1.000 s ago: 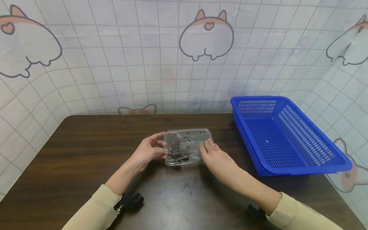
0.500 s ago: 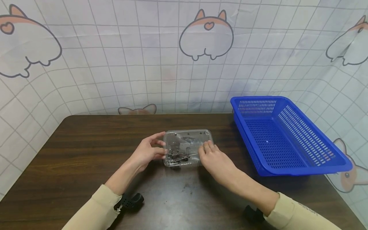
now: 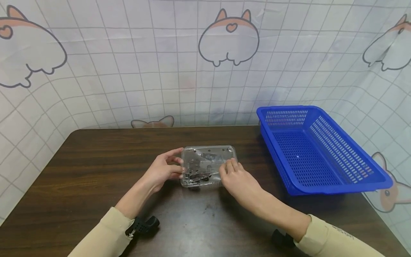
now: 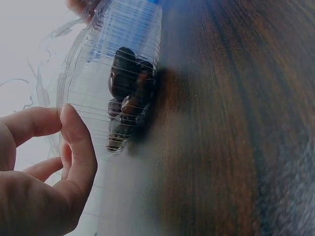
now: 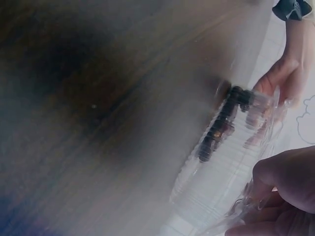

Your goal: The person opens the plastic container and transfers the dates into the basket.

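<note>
While the clear plastic box (image 3: 208, 166) is being steadied near the middle of the dark wooden table (image 3: 106, 160), its left rim is being pinched by the left hand (image 3: 162, 171), forefinger and thumb set at the edge and the other fingers loosely bent. The opposite end is being gripped by the right hand (image 3: 240, 180), its fingers bent over the top and curled at the rim; how firmly the thumb is being pressed cannot be told. Dark, glossy pieces (image 4: 129, 88) are being contained inside, bunched toward the left end, and are being blurred by the ribbed wall, so their kind cannot be told.

Whether the rim is being latched or merely pressed together is not being shown. Thin, flexible plastic is being handled, so buckling or cracking could be caused by a hard squeeze. If one end were being lifted faster than the other, the weight at the left could be tipped and the pieces spilled. The blue basket (image 3: 356, 189) is being kept to the right, near the right forearm, and could be knocked by a wide sideways sweep.
</note>
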A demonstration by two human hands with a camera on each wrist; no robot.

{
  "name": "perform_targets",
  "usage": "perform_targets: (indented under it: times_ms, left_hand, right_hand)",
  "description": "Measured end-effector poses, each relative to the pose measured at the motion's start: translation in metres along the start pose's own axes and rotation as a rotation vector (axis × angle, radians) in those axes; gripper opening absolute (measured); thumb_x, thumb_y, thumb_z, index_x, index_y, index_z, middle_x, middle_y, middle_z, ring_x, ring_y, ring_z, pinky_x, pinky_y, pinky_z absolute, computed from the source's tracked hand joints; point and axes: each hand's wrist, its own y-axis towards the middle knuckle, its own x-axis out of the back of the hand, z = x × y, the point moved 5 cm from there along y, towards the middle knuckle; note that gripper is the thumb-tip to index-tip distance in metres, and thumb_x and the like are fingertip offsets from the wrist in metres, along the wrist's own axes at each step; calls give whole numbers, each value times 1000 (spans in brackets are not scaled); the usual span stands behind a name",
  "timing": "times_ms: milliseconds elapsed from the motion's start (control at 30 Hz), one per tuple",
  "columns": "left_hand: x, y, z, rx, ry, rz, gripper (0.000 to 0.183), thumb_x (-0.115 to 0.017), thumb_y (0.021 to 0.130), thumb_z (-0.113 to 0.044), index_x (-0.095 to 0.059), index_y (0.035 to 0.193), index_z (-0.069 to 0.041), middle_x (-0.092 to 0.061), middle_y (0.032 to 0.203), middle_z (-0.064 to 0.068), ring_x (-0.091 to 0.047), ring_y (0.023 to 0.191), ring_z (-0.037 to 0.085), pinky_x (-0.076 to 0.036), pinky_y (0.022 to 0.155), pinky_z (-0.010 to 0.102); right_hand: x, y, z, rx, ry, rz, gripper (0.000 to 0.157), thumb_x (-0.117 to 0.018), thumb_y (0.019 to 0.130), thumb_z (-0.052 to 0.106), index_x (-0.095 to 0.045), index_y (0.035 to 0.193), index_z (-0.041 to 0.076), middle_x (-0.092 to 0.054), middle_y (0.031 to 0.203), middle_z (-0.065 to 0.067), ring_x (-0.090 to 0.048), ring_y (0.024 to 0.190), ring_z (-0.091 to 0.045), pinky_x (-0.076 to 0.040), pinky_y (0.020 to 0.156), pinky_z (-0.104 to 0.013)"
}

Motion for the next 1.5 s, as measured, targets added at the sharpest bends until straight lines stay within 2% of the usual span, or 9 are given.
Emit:
perform_targets:
  times_ms: [233,400,600,700,800,1033,1300,1500]
  left_hand:
    - [3,-2,-4,-11,14,6,75,-65,89,17,-41,156,-4,-51,111,17,-61,74,18,-60,68,29]
    - [4,-3,-3,-2,17,5,75,-66,89,16,-40,156,-5,-51,111,17,-61,75,19,-60,69,30]
    - [6,-5,1,20,15,-7,75,-66,89,17,-40,156,-5,-51,112,16,-61,75,19,-61,69,31]
    - [7,-7,2,25,13,-11,75,-67,89,16,-40,156,-5,-51,112,16,-63,77,18,-61,70,31]
    - [9,-8,2,31,12,-16,75,-68,90,14,-40,156,-5,-50,111,15,-63,78,18,-61,70,31]
    - [12,-11,2,45,21,-13,77,-68,91,11,-34,159,-4,-53,111,15,-64,84,21,-61,72,32]
    - [13,-15,3,58,19,-11,77,-69,92,10,-32,158,-2,-53,113,15,-63,84,21,-61,71,32]
    - [13,-18,2,48,10,-2,73,-69,91,11,-40,156,-5,-52,110,14,-61,78,19,-60,69,31]
  right_hand:
    - [3,2,0,-18,54,5,40,-81,78,-13,-59,111,-11,-63,110,-32,-65,111,-43,-58,91,-47]
    - [4,3,-1,-11,54,-10,42,-82,77,-11,-59,112,-11,-64,111,-32,-66,110,-41,-58,91,-45]
    - [9,4,-5,-29,99,-95,32,-81,82,4,-65,109,-6,-69,109,-26,-70,106,-36,-61,83,-40]
    - [11,3,-10,-45,142,-109,41,-80,82,11,-64,116,-5,-69,114,-22,-70,109,-35,-61,81,-41]
    - [12,3,-15,-61,209,-127,49,-79,84,11,-61,127,-5,-68,120,-20,-67,114,-34,-61,81,-41]
    - [15,4,-30,-59,365,-299,36,-68,90,-4,-58,125,-4,-67,118,-21,-69,109,-33,-62,74,-41]
    - [13,9,-46,-42,432,-491,38,-71,89,-8,-66,126,1,-70,112,-17,-72,94,-31,-61,62,-40]
    - [13,18,-55,-60,465,-554,39,-69,90,-9,-68,127,3,-72,108,-14,-73,90,-29,-61,64,-40]
